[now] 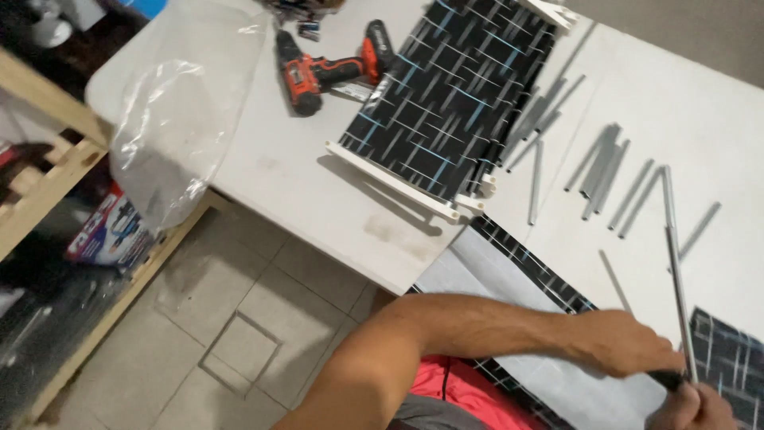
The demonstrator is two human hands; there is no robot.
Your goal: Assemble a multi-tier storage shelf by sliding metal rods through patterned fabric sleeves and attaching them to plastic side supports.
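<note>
My left hand reaches across from the lower middle, its forearm bare. Its fingers are closed around a small black handle. My right hand shows only partly at the bottom right corner. It grips the lower end of a long thin grey rod, which stands up and slightly left over the white table. The two hands almost touch at the rod's base. A piece of black patterned fabric lies just right of them.
A white-framed panel of black patterned fabric lies on the table, with a red and black cordless drill beside it. Several loose grey rods are scattered to the right. A clear plastic sheet hangs over the table's left edge. A wooden rack stands on the tiled floor.
</note>
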